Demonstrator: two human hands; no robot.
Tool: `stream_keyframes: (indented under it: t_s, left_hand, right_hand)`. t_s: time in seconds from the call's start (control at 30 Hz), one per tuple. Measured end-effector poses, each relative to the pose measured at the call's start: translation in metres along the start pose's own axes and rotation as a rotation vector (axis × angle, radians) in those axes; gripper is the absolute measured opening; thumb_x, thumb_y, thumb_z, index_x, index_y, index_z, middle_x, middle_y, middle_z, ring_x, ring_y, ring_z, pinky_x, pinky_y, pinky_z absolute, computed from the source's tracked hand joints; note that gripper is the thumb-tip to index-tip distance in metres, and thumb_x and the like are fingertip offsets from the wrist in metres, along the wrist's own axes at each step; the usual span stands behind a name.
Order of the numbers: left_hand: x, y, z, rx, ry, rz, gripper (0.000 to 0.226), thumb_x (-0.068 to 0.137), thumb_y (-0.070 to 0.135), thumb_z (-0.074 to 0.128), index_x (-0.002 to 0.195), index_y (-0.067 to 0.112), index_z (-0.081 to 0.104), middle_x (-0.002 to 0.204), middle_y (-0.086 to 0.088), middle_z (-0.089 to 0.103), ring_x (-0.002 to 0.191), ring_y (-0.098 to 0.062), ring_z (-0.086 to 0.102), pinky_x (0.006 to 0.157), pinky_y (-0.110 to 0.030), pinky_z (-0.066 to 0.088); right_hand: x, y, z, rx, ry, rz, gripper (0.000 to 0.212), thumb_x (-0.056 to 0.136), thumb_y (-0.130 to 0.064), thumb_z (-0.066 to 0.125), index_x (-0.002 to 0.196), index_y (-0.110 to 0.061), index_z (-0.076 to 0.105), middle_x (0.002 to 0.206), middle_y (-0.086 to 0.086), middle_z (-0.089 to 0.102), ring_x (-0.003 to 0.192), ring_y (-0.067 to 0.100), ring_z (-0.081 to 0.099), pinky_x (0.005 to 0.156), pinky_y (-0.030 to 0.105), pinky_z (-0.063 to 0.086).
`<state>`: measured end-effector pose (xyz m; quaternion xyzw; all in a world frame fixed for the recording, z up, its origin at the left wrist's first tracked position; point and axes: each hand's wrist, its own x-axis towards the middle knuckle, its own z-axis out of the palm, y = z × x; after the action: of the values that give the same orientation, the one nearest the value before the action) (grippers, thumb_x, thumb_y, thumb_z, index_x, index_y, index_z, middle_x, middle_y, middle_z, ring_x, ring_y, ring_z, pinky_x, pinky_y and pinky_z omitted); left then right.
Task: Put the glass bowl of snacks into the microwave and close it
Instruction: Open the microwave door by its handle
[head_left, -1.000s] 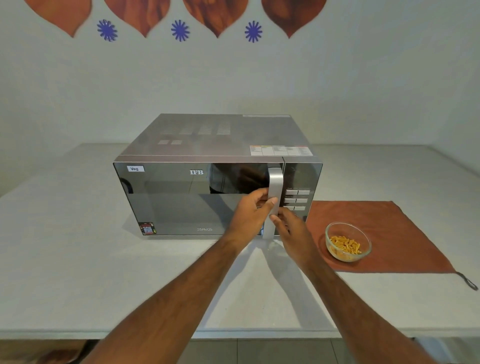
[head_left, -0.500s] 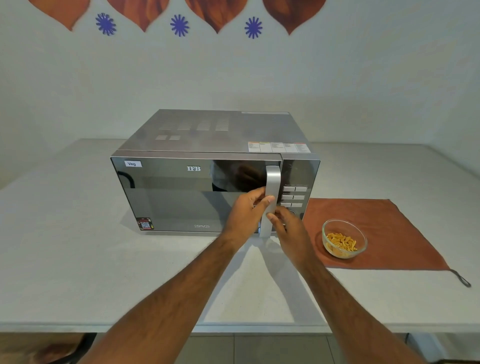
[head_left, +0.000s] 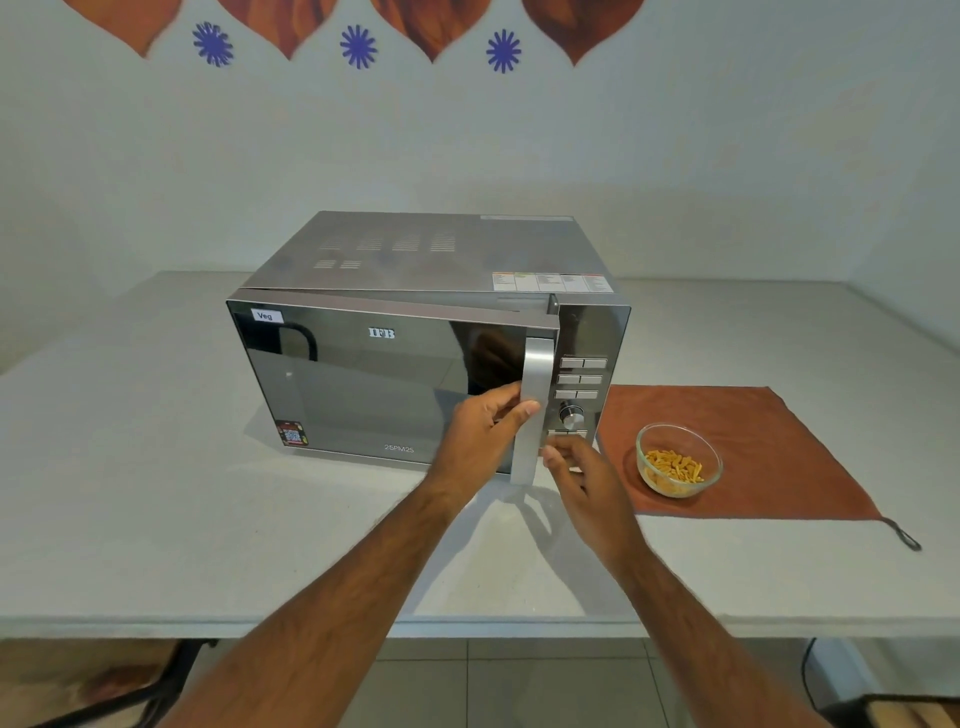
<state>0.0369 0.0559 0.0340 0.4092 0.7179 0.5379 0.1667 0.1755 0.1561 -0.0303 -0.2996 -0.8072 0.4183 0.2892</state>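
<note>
A silver microwave (head_left: 441, 254) with a dark mirrored door stands on the white table (head_left: 156, 493). Its door is ajar, with a gap along the top right edge. My left hand (head_left: 483, 436) grips the vertical silver door handle (head_left: 536, 374) from the left. My right hand (head_left: 587, 483) hovers by the handle's lower right edge; its loosely curled fingertips just reach it and hold nothing. The glass bowl (head_left: 679, 427) of yellow snack sticks sits to the right of the microwave, on an orange cloth (head_left: 769, 431), apart from both hands.
The microwave's control panel (head_left: 582, 379), with buttons and a knob, sits right of the door. A wall runs close behind the table. The table's front edge is near me, with tiled floor below it. The cloth's black loop (head_left: 904, 538) trails off to the right.
The microwave door has gone from shut to slightly ajar, swinging toward me with my left hand on the handle. My right hand has slipped off to the handle's right edge.
</note>
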Motion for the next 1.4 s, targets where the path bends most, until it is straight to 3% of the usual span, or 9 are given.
stream_keyframes:
  t_s: [0.13,0.3,0.4,0.6,0.8,0.9,1.0,1.2,1.4]
  left_hand:
    - [-0.012,-0.002,-0.003,-0.02,-0.003,0.006,0.047,0.107,0.035,0.064,0.151,0.017,0.064,0.143,0.001,0.073,0.128,-0.016,0.068,0.114,-0.036,0.053]
    - [-0.031,-0.009,-0.006,-0.015,0.013,-0.002,0.046,0.105,0.038,0.067,0.148,0.022,0.066,0.123,0.026,0.069,0.1,0.011,0.069,0.084,-0.001,0.05]
    - [-0.045,-0.011,-0.009,-0.042,0.027,-0.002,0.045,0.103,0.04,0.068,0.145,0.024,0.069,0.114,0.037,0.068,0.096,0.03,0.064,0.077,0.005,0.048]
    - [-0.078,-0.002,-0.022,-0.162,0.033,-0.02,0.04,0.091,0.055,0.066,0.129,0.044,0.069,0.103,0.05,0.072,0.104,0.025,0.067,0.078,0.002,0.05]
    - [-0.109,-0.012,-0.042,-0.364,0.022,-0.097,0.048,0.08,0.062,0.076,0.121,0.037,0.082,0.118,0.015,0.084,0.112,-0.005,0.078,0.095,-0.021,0.063]
    - [-0.123,-0.019,-0.056,-0.446,-0.027,-0.12,0.042,0.084,0.054,0.08,0.119,0.032,0.085,0.12,0.002,0.085,0.115,-0.016,0.079,0.091,-0.022,0.064]
    - [-0.136,-0.028,-0.068,-0.517,-0.044,-0.16,0.058,0.076,0.058,0.09,0.12,0.021,0.085,0.124,-0.009,0.083,0.119,-0.026,0.078,0.096,-0.028,0.063]
    - [-0.164,-0.046,-0.096,-0.641,-0.073,-0.186,0.062,0.067,0.054,0.099,0.113,0.015,0.087,0.116,-0.015,0.083,0.112,-0.027,0.078,0.106,-0.039,0.061]
    - [-0.194,-0.056,-0.122,-0.841,-0.094,-0.174,0.05,0.07,0.049,0.099,0.102,0.013,0.088,0.097,-0.007,0.083,0.092,-0.02,0.08,0.092,-0.036,0.066]
  right_hand:
    - [-0.018,0.03,-0.004,-0.118,-0.064,0.071,0.04,0.106,-0.046,0.051,0.138,-0.023,0.058,0.141,-0.005,0.063,0.128,0.013,0.061,0.105,0.034,0.052]
    - [-0.033,0.056,-0.005,-0.377,-0.223,0.099,0.063,0.106,-0.054,0.041,0.16,-0.023,0.033,0.169,-0.003,0.032,0.155,0.018,0.032,0.124,0.038,0.027]
    - [-0.036,0.067,0.001,-0.555,-0.284,0.063,0.076,0.105,-0.061,0.03,0.166,-0.018,0.015,0.175,0.0,0.011,0.162,0.019,0.007,0.129,0.038,0.006]
    - [-0.037,0.078,0.009,-0.781,-0.289,-0.011,0.082,0.104,-0.064,0.02,0.166,-0.011,0.009,0.175,0.009,0.007,0.162,0.027,0.004,0.129,0.042,0.002]
    - [-0.037,0.076,0.009,-0.803,-0.296,-0.023,0.081,0.105,-0.062,0.021,0.165,-0.009,0.011,0.175,0.011,0.011,0.162,0.029,0.008,0.13,0.045,0.006]
    - [-0.038,0.075,0.008,-0.81,-0.304,-0.024,0.081,0.105,-0.061,0.02,0.165,-0.007,0.011,0.175,0.012,0.01,0.162,0.029,0.007,0.131,0.045,0.007]
    - [-0.038,0.075,0.008,-0.826,-0.308,-0.025,0.08,0.106,-0.06,0.02,0.165,-0.007,0.012,0.175,0.013,0.01,0.162,0.03,0.007,0.131,0.046,0.008]
    - [-0.037,0.076,0.009,-0.832,-0.307,-0.021,0.08,0.105,-0.061,0.02,0.165,-0.008,0.011,0.175,0.012,0.008,0.162,0.028,0.006,0.131,0.045,0.006]
    - [-0.038,0.077,0.009,-0.824,-0.288,-0.039,0.079,0.106,-0.057,0.026,0.163,-0.004,0.015,0.173,0.016,0.014,0.161,0.032,0.012,0.131,0.048,0.01]
